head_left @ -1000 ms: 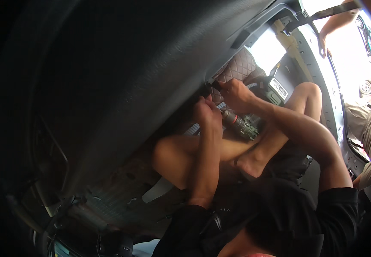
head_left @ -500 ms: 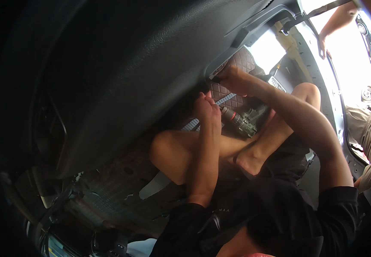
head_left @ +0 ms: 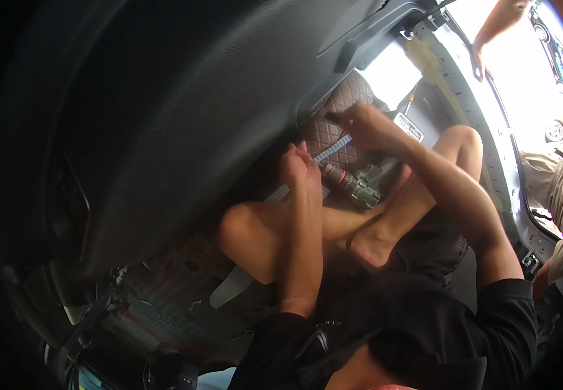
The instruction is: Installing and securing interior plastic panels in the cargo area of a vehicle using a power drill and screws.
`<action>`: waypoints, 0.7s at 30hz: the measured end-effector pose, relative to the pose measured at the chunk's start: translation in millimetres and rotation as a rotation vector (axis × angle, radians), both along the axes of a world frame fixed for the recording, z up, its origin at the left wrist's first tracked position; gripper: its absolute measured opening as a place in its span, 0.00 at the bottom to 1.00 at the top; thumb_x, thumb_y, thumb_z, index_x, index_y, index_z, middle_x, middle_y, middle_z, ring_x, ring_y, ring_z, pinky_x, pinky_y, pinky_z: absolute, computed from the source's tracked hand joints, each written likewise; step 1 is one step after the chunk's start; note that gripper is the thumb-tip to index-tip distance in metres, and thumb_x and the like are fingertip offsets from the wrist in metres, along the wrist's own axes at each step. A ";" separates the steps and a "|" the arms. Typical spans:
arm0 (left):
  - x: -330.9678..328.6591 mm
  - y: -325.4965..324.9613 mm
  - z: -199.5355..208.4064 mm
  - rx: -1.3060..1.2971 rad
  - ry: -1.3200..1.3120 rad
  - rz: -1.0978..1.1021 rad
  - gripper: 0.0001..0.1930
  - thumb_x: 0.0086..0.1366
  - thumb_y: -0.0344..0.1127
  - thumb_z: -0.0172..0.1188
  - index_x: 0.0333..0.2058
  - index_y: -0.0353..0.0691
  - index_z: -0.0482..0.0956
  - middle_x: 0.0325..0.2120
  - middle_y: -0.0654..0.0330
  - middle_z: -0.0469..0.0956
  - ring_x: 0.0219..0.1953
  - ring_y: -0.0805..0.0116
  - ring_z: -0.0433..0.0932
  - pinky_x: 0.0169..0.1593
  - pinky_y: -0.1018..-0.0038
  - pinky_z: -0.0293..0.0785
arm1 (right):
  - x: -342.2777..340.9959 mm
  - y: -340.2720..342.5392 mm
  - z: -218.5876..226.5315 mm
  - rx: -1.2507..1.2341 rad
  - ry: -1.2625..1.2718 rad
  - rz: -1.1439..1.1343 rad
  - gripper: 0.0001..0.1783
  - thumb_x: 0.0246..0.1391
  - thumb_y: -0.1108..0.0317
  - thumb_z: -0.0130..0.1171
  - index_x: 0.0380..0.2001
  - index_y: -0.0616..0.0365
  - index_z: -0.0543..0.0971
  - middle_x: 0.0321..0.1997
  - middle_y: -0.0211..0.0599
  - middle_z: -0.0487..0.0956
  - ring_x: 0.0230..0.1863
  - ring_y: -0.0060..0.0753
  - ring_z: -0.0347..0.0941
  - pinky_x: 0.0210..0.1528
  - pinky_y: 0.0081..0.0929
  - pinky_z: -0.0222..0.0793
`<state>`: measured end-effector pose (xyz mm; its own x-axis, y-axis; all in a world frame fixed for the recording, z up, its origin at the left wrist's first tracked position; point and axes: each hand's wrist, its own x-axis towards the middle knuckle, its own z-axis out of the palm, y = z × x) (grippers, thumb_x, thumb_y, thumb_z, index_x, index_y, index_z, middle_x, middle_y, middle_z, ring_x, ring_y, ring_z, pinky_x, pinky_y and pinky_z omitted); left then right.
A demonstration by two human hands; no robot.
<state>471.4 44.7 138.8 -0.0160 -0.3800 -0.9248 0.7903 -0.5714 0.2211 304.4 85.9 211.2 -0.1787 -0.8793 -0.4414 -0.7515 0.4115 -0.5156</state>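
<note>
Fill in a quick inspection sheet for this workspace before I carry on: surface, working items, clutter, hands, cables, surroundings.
Surface: brown quilted covering below the edge of a large dark panel.
Working items: drill-like power tool, unheld, beside the person's legs; small dark item at the right hand's fingers, kind unclear.
Clutter: pale ribbed strip across the covering; flat grey piece near the left knee.
Hands: left hand raised by the panel's edge, contact unclear; right hand blurred, seemingly gripping the dark item.
Cables: nothing seen clearly; lower left too dark.
Surroundings: bright opening at right, with another person's arm and beige trousers.
</note>
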 end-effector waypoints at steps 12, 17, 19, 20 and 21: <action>4.5 -1.0 3.0 0.051 -0.005 0.004 0.15 0.66 0.22 0.49 0.50 0.26 0.65 0.45 0.49 0.67 0.43 0.64 0.75 0.28 0.92 0.79 | -36.3 -10.8 -58.0 -0.153 0.217 0.134 0.15 0.55 0.71 0.50 0.40 0.71 0.79 0.23 0.51 0.77 0.24 0.43 0.76 0.29 0.37 0.70; 4.4 -3.5 9.2 0.018 0.002 -0.005 0.12 0.66 0.23 0.49 0.47 0.26 0.68 0.40 0.50 0.71 0.40 0.64 0.77 0.26 0.92 0.79 | -18.5 3.1 -49.4 -0.080 -0.073 -0.297 0.19 0.55 0.70 0.51 0.47 0.69 0.77 0.33 0.61 0.79 0.34 0.48 0.79 0.40 0.37 0.73; 4.1 -4.3 6.1 0.029 0.007 -0.013 0.11 0.66 0.24 0.49 0.46 0.27 0.69 0.39 0.51 0.72 0.39 0.64 0.77 0.25 0.91 0.78 | -23.6 2.8 -35.2 -0.237 -0.076 -0.278 0.19 0.55 0.67 0.52 0.47 0.66 0.78 0.30 0.64 0.78 0.35 0.58 0.78 0.39 0.45 0.73; 4.5 -3.6 3.5 0.019 -0.001 0.021 0.10 0.66 0.23 0.50 0.45 0.27 0.70 0.38 0.51 0.72 0.40 0.62 0.77 0.24 0.91 0.78 | -33.8 0.7 -26.1 -0.096 -0.015 -0.228 0.19 0.55 0.67 0.53 0.48 0.62 0.79 0.31 0.60 0.79 0.36 0.54 0.79 0.40 0.43 0.73; 3.9 -4.1 0.3 0.012 0.004 0.027 0.10 0.66 0.23 0.50 0.45 0.27 0.70 0.38 0.51 0.72 0.40 0.62 0.77 0.24 0.91 0.78 | -47.6 -1.3 -16.3 -0.077 -0.024 -0.186 0.17 0.54 0.65 0.55 0.46 0.56 0.81 0.30 0.54 0.80 0.34 0.50 0.79 0.40 0.41 0.74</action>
